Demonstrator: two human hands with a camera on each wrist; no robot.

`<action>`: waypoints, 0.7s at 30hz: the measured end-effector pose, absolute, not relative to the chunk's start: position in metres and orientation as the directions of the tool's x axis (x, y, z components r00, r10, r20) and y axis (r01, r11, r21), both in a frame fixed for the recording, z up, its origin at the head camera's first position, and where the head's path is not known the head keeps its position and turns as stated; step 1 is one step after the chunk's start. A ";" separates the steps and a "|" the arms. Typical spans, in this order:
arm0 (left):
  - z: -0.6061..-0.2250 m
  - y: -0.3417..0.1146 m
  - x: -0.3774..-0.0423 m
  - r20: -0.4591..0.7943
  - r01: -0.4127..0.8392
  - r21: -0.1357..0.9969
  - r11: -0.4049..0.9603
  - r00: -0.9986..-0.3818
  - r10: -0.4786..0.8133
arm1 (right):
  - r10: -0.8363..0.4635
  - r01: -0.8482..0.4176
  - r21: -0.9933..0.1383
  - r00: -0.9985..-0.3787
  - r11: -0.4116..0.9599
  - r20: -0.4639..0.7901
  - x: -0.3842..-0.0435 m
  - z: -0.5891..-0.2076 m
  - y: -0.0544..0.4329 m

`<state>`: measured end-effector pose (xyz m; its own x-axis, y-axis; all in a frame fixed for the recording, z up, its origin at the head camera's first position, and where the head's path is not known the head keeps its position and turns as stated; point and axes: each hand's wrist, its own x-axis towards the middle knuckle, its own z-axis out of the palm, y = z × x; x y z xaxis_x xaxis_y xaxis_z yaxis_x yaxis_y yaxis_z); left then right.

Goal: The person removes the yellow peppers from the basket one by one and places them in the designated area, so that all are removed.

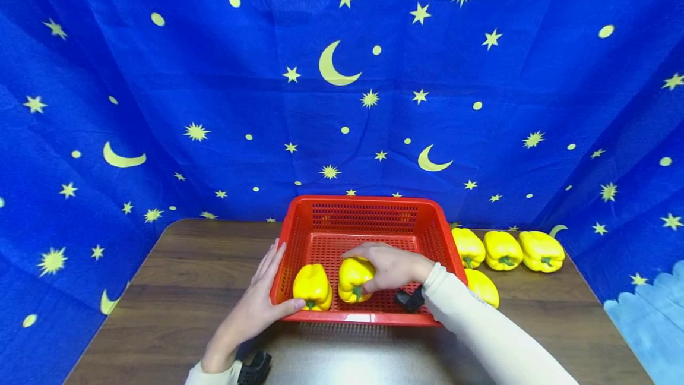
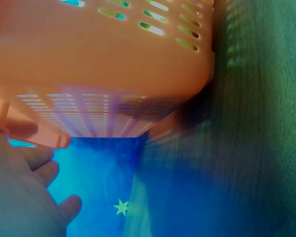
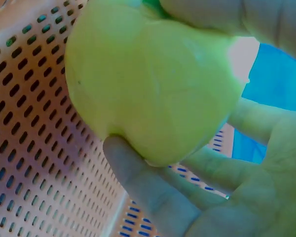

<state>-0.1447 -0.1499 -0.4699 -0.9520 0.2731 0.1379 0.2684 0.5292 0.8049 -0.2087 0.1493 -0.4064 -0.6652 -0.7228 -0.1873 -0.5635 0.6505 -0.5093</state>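
Right hand (image 1: 394, 266) has a shiny yellow bell pepper (image 1: 350, 285) gripped inside the red perforated plastic basket (image 1: 369, 199), near a second pepper (image 1: 312, 285). Left hand (image 1: 260, 302) just rests at the basket's near-left corner, fingers pretty straight. Four more peppers (image 1: 502, 250) sit right of it on the brown wood-grain surface (image 1: 561, 319).

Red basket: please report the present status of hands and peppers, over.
Right hand gripping yellow pepper within red basket. Left hand at basket's near-left corner. Second yellow pepper alongside; no obstruction visible.
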 end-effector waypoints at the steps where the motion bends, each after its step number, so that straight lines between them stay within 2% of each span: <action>1: -0.470 -0.150 -0.145 0.144 0.274 0.804 0.528 -0.951 0.274 | -0.724 -0.569 -0.505 -0.666 0.649 -0.180 -0.209 -0.405 0.151; 7: -0.471 -0.151 -0.145 0.174 0.301 0.796 0.526 -0.945 0.277 | -0.720 -0.585 -0.492 -0.680 0.645 -0.134 -0.207 -0.398 0.157; 21: -0.469 -0.150 -0.145 0.139 0.265 0.803 0.534 -0.954 0.265 | -0.667 -0.558 -0.494 -0.742 0.667 -0.063 -0.196 -0.390 0.176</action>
<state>-0.1451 -0.1496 -0.4693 -0.9542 0.2648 0.1389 0.2650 0.5337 0.8031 -0.1957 0.1758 -0.3896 -0.7421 -0.6672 -0.0635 -0.5577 0.6673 -0.4936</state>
